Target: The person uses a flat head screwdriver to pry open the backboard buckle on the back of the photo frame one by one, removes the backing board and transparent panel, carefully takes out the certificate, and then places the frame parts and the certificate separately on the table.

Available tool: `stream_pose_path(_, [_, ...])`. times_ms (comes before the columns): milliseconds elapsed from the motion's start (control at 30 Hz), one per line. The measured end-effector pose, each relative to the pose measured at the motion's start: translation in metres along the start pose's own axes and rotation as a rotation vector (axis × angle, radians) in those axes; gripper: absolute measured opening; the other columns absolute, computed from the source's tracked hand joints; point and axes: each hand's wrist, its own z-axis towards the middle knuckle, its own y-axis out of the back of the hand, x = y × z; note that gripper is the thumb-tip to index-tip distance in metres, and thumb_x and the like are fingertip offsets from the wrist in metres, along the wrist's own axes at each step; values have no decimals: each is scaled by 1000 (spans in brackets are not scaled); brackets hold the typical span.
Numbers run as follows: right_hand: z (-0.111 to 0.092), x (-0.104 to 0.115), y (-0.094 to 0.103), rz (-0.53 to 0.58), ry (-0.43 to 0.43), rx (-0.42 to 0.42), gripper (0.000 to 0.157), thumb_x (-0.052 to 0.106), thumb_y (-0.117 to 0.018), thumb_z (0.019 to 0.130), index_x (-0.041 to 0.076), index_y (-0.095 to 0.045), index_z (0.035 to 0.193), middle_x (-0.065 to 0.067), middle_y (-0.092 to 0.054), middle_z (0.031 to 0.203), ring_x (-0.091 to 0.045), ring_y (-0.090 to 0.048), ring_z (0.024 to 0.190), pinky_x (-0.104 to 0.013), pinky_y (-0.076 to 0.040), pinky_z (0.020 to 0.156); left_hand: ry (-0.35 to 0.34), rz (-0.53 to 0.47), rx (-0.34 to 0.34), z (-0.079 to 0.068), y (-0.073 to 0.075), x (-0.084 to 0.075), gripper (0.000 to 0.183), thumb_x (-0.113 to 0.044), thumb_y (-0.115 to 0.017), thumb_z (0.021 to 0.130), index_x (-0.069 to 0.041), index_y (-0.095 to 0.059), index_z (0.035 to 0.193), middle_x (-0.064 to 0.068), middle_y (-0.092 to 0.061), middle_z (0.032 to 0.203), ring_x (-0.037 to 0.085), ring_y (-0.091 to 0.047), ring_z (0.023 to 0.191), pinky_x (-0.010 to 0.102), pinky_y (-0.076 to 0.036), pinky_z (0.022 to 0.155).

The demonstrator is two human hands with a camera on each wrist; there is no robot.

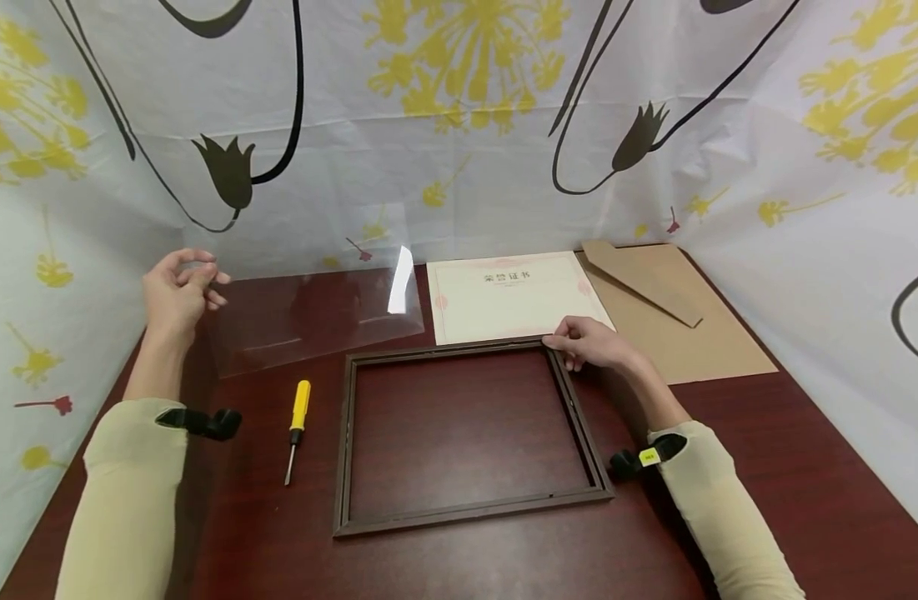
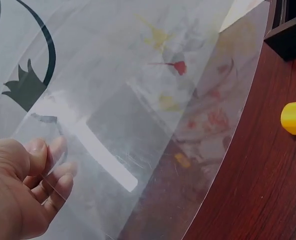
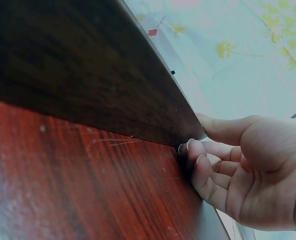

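My left hand [image 1: 179, 292] pinches the left edge of a clear plastic sheet [image 1: 319, 312] between thumb and fingers. The sheet tilts over the back left of the table, and in the left wrist view the clear sheet [image 2: 157, 125] bends and throws a bright reflection. A dark brown picture frame [image 1: 474, 510] with an open middle lies on the table. At its far right corner, my right hand [image 1: 589, 342] grips the frame with the thumb on top. Close up, the right hand's fingertips [image 3: 200, 160] curl against the outer side of the frame [image 3: 138, 85].
A yellow-handled screwdriver [image 1: 299, 408] lies left of the frame. Behind the frame are a cream certificate [image 1: 511, 300] and a brown backing board [image 1: 714, 350] with a stand flap [image 1: 639, 287]. A patterned cloth [image 1: 459, 167] hangs around the dark red table [image 1: 466, 567].
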Motion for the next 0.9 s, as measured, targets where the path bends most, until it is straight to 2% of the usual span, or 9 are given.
stream_pose_path(200, [-1,0,-1,7,-1,3,30,27,-62,103,-1,-56,96,-12,-61,71,-22,-60,60,-33,-54,59,45,26,9,3,2,7,14,-9,-54,103,-18,-62,110,-6,-70,67,10,-59,43,20,-47,45])
stream_pose_path(267, [-1,0,-1,12,-6,1,29,27,-62,103,-1,-56,96,-11,-61,72,-22,-60,60,-33,-53,59,51,6,16,4,1,9,17,-8,-54,103,-17,-63,115,-5,-70,67,11,-58,43,19,-47,45])
stream_pose_path(367, [-1,-1,-1,17,-6,0,29,27,-62,103,-1,-56,97,-12,-61,72,-22,-60,60,-33,-53,59,49,47,33,7,0,14,25,-8,-53,104,-12,-61,128,-6,-70,67,11,-58,43,19,-46,46])
stream_pose_path(467, [-1,0,-1,20,-6,-1,28,26,-62,103,-1,-56,97,-12,-61,72,-22,-60,60,-33,-53,58,53,131,59,10,-1,17,38,-12,-51,105,-7,-52,143,-9,-70,69,10,-58,45,18,-47,47])
stream_pose_path(533, [-1,1,-1,21,-5,-2,28,26,-62,103,-1,-56,97,-12,-61,72,-22,-60,60,-33,-53,58,69,146,76,12,-2,19,45,-13,-51,106,-4,-45,149,-9,-70,69,10,-58,45,19,-47,48])
stream_pose_path(667, [-1,0,-1,18,-5,-2,28,27,-62,103,-1,-56,97,-11,-61,71,-22,-61,60,-33,-54,58,100,163,106,14,-1,22,54,-13,-50,106,-5,-34,156,-11,-70,68,10,-58,46,19,-47,48])
stream_pose_path(800, [1,-2,0,23,-7,-6,29,27,-62,103,0,-56,95,-10,-61,70,-23,-61,60,-33,-54,59,121,238,116,15,-1,25,62,-17,-50,107,-8,-22,161,-16,-68,69,7,-59,49,18,-48,51])
stream_pose_path(900, [0,-1,0,20,-9,-8,28,27,-62,103,0,-56,95,-10,-61,70,-23,-61,60,-33,-54,59,136,294,105,16,-2,28,67,-25,-50,106,-5,-16,161,-20,-66,70,4,-60,52,18,-49,53])
